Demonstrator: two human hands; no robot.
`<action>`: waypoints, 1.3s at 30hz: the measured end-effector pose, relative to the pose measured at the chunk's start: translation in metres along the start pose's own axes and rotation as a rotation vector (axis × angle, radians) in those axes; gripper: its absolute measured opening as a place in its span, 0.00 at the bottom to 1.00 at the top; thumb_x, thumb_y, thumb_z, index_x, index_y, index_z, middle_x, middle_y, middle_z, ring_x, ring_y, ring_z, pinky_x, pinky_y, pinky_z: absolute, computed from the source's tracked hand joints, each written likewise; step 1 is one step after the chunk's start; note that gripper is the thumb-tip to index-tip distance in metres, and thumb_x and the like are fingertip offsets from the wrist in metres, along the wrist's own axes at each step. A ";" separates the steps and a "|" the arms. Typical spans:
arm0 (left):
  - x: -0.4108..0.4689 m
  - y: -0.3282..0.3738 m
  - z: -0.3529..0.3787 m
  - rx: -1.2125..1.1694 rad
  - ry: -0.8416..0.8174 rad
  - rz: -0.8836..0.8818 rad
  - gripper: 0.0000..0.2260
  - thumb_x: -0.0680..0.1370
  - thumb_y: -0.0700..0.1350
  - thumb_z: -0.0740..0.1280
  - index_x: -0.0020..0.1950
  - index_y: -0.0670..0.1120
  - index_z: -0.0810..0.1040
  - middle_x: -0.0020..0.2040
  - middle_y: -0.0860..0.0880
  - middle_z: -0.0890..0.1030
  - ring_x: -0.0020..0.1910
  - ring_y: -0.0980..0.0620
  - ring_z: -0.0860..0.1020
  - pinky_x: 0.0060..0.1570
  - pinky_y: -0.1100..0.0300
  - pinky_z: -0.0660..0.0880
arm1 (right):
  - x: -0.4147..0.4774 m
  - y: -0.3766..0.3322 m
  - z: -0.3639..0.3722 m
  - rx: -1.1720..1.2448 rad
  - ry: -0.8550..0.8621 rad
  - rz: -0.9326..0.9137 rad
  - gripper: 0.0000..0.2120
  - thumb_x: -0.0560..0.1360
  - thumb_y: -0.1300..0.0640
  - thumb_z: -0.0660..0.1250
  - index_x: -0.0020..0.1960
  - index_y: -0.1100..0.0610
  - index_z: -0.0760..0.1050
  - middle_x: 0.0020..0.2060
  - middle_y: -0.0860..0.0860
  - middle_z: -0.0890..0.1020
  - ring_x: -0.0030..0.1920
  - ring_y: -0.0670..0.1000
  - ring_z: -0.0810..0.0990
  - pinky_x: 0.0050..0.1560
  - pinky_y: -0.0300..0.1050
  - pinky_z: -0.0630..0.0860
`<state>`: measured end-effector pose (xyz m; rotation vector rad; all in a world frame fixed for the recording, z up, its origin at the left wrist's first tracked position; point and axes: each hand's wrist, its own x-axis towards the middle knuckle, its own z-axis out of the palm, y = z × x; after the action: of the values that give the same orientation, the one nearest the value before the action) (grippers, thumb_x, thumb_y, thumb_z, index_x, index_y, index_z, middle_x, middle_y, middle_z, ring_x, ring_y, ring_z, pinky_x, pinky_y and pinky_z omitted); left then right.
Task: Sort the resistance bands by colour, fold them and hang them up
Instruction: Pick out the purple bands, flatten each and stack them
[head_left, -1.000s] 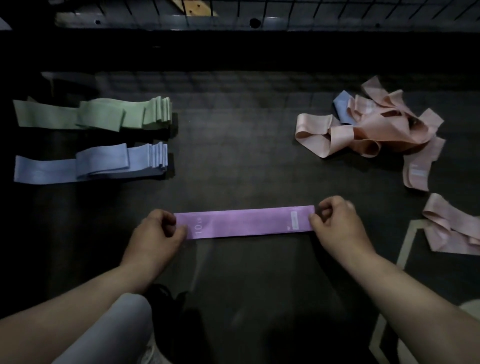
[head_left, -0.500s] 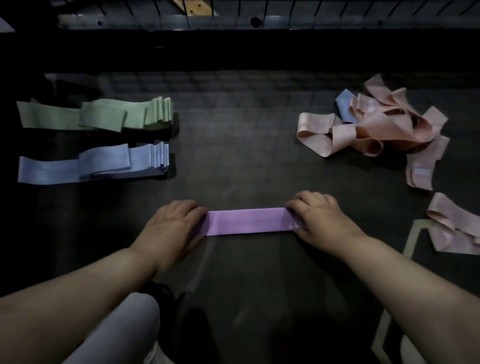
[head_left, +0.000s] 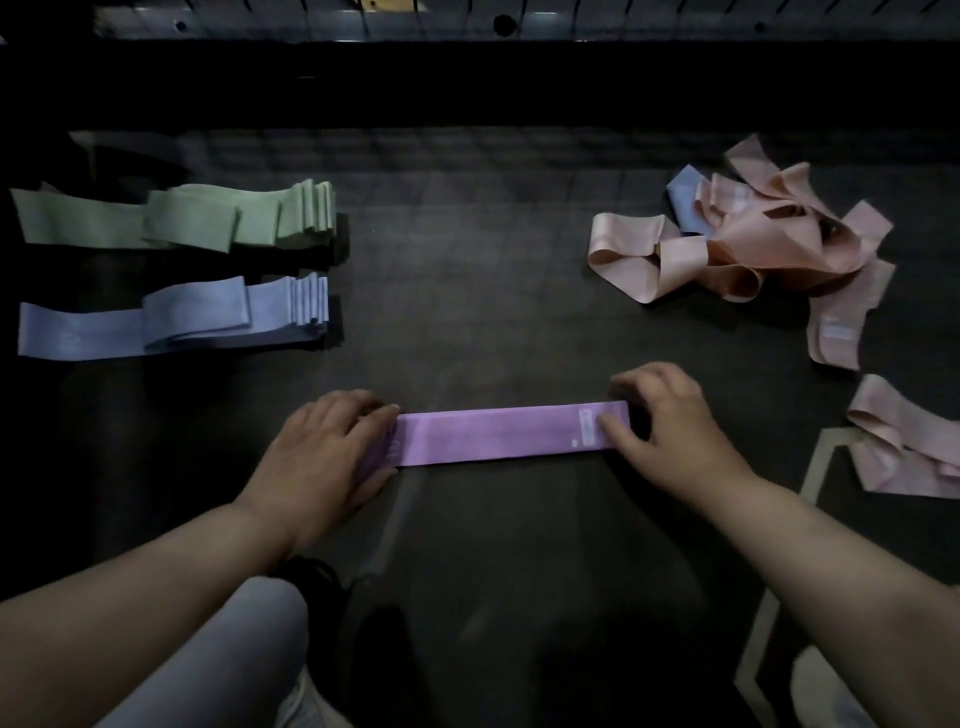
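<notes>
A purple resistance band (head_left: 498, 434) lies flat and straight on the dark floor in front of me. My left hand (head_left: 332, 452) rests on its left end with the fingers laid over it. My right hand (head_left: 670, 415) holds the right end beside the white label, with the thumb on top and the fingers curled over the far edge. A stack of green bands (head_left: 234, 218) and a stack of blue bands (head_left: 208, 317) lie at the left. At the right is a loose heap of pink bands (head_left: 779, 244) with one blue band (head_left: 683, 200) in it.
More pink bands (head_left: 904, 457) lie at the far right beside a pale line on the floor (head_left: 810, 478). A rack with dark slots (head_left: 498, 21) runs along the top edge. My knee (head_left: 218, 660) is at the bottom left.
Both hands pinched the band's ends, then pressed flat nearer its middle. They have now slid back out towards the ends, so more purple shows and the right hand's fingers are curled again.
</notes>
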<state>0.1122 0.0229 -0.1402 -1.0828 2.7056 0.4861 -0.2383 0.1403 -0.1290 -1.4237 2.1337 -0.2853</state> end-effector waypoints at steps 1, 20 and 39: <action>-0.001 0.000 0.000 -0.008 0.008 -0.016 0.26 0.75 0.60 0.59 0.65 0.46 0.77 0.61 0.44 0.76 0.59 0.41 0.75 0.55 0.49 0.74 | -0.002 0.002 0.003 0.062 0.058 0.102 0.18 0.75 0.49 0.70 0.61 0.54 0.75 0.57 0.50 0.71 0.60 0.51 0.72 0.61 0.40 0.67; 0.001 0.012 0.000 -0.515 0.073 -0.571 0.14 0.75 0.47 0.72 0.60 0.49 0.78 0.55 0.50 0.70 0.53 0.50 0.75 0.58 0.62 0.68 | -0.005 0.004 0.021 0.204 0.071 0.301 0.15 0.73 0.51 0.72 0.56 0.53 0.72 0.48 0.49 0.74 0.44 0.49 0.75 0.47 0.43 0.73; 0.156 0.089 -0.098 -0.127 0.006 0.124 0.24 0.75 0.60 0.57 0.66 0.49 0.75 0.60 0.49 0.75 0.56 0.47 0.78 0.56 0.54 0.75 | 0.138 0.009 -0.111 -0.999 -0.295 -0.180 0.31 0.81 0.56 0.57 0.80 0.52 0.47 0.77 0.55 0.57 0.78 0.59 0.52 0.76 0.58 0.46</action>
<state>-0.0669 -0.0516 -0.0743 -0.9512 2.7919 0.6846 -0.3461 0.0063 -0.0864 -2.0017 1.9410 1.0050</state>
